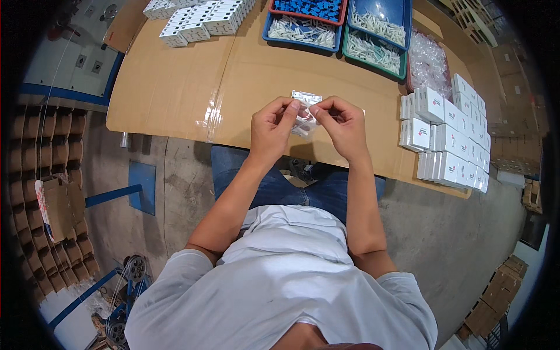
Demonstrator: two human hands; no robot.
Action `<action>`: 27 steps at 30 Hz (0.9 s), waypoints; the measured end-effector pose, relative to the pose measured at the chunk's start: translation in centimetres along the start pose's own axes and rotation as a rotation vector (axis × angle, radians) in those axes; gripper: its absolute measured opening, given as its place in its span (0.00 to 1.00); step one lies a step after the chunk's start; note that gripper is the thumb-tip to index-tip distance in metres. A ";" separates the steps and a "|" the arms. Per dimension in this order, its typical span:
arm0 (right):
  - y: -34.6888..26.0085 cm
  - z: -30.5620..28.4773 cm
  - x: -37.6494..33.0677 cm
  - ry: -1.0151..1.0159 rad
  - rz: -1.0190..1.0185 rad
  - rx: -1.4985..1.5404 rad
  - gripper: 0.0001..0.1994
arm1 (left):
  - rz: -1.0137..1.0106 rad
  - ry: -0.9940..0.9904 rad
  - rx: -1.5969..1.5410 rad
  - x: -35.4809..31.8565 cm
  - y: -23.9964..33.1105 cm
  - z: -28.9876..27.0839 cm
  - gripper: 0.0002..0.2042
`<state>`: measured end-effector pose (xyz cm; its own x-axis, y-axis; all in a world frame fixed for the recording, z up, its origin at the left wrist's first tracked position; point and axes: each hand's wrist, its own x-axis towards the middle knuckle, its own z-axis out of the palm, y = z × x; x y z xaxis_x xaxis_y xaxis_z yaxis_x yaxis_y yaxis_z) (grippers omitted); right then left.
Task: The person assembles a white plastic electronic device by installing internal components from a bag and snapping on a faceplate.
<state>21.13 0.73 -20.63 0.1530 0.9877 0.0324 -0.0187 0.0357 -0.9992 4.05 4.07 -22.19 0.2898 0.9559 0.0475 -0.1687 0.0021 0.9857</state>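
Observation:
Over the near edge of the cardboard-covered table, both my hands meet in front of my body. My left hand (270, 129) pinches the left side of a small clear plastic bag (303, 127) between thumb and forefinger. On the bag's other side, the thumb and forefinger of my right hand (345, 129) are closed on it. Small pale pieces seem to be inside the bag, too small to name. Just beyond my fingertips is a white plastic housing (307, 96), its lower part hidden by my hands and the bag.
White boxes (449, 131) stand stacked along the table's right side. Trays at the back hold blue pieces (309, 8), white plugs (373, 51) and clear bags (429, 61). White units (204, 23) sit in rows at the far left. Cardboard dividers (55, 140) stand left of the table.

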 end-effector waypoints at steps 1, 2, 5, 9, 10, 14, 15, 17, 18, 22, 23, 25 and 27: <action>-0.2 0.0 0.0 -0.008 -0.004 -0.014 0.03 | 0.000 0.000 0.000 0.1 -0.1 0.0 0.10; -0.1 -0.1 0.1 -0.008 -0.004 -0.013 0.03 | 0.014 -0.026 -0.033 0.3 -0.3 -0.1 0.11; 0.2 -0.7 0.2 -0.033 -0.029 -0.036 0.04 | -0.080 -0.071 -0.160 0.4 0.4 -0.3 0.16; -0.2 -1.2 -0.1 -0.108 0.062 0.065 0.06 | -0.343 -0.152 -0.311 0.8 0.3 -1.2 0.24; -0.3 -1.2 0.0 -0.156 0.093 0.118 0.07 | -0.342 -0.151 -0.310 0.9 0.1 -1.4 0.24; -0.7 -1.2 0.0 -0.147 0.114 0.098 0.08 | -0.617 -0.322 -0.399 0.8 -1.1 -2.3 0.24; -0.6 -1.5 0.2 -0.162 0.114 0.050 0.08 | -0.685 -0.400 -0.440 0.8 -1.4 -2.5 0.24; -0.2 -1.9 0.4 -0.178 0.116 0.003 0.09 | -0.696 -0.369 -0.434 0.8 -2.0 -2.7 0.23; 0.1 -2.0 0.5 -0.165 0.099 0.018 0.09 | -0.705 -0.337 -0.427 0.8 -2.2 -2.7 0.23; 0.7 -2.8 0.5 -0.170 0.105 0.007 0.09 | -0.626 -0.332 -0.435 1.0 -2.0 -2.9 0.21; 0.7 -2.8 0.5 -0.170 0.105 0.007 0.09 | -0.614 -0.310 -0.425 1.0 -1.6 -2.8 0.20; 0.6 -2.5 0.5 -0.134 0.074 -0.132 0.07 | -0.603 -0.287 -0.415 1.0 -1.2 -2.7 0.19; 1.0 -2.6 0.5 -0.134 0.038 -0.131 0.07 | -0.538 -0.272 -0.380 1.0 -1.1 -2.7 0.18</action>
<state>23.74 0.84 -21.63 0.0211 0.9997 -0.0114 0.1086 -0.0136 -0.9940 2.01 5.82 -23.65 0.6414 0.6867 -0.3422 -0.2390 0.6026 0.7614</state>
